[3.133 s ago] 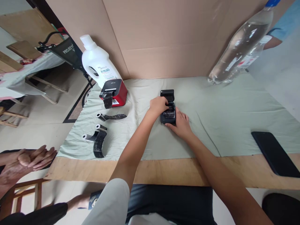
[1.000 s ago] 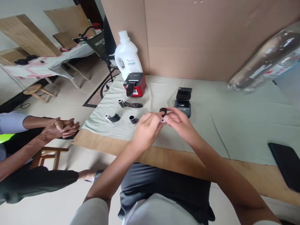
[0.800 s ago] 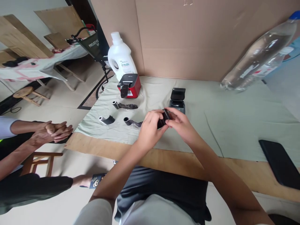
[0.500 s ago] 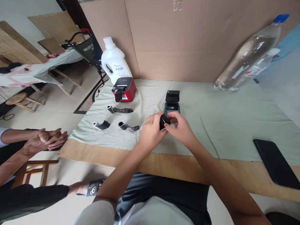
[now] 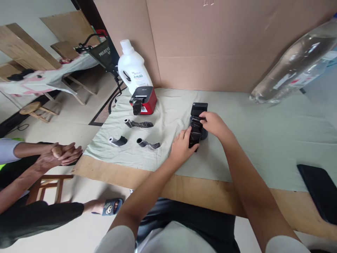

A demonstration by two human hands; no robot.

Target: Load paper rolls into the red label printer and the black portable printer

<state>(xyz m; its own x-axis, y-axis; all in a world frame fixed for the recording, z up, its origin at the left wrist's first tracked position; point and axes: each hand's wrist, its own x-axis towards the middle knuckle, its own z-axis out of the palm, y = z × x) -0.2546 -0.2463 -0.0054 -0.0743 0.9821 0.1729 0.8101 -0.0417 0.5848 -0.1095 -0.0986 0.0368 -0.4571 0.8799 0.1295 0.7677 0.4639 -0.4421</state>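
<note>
One strip [image 5: 195, 135] is stretched over one dark printer [image 5: 204, 135], whose lid [image 5: 199, 108] is raised; the strip's lower end is carried past the printer's front. The strip is grasped low down by the left hand [image 5: 182, 147], thumb and fingers set on it. Its upper part is touched by the fingertips of the right hand [image 5: 213, 123]; whether it is pinched there cannot be told. To the left, three rolls [image 5: 127, 121] are laid apart with their tails uncurled, and one red printer [image 5: 150, 102] is set before one white jug [image 5: 134, 70]. Two bottles [image 5: 292, 63] are leaned at the far right. One phone [image 5: 318, 189] is laid across the cloth's near edge, over wood [image 5: 205, 184]. The far edge is bounded by cardboard [image 5: 210, 45]. A wide stretch of cloth [image 5: 258, 137] is left between right hand and phone, a narrower one between left hand and rolls.
</note>
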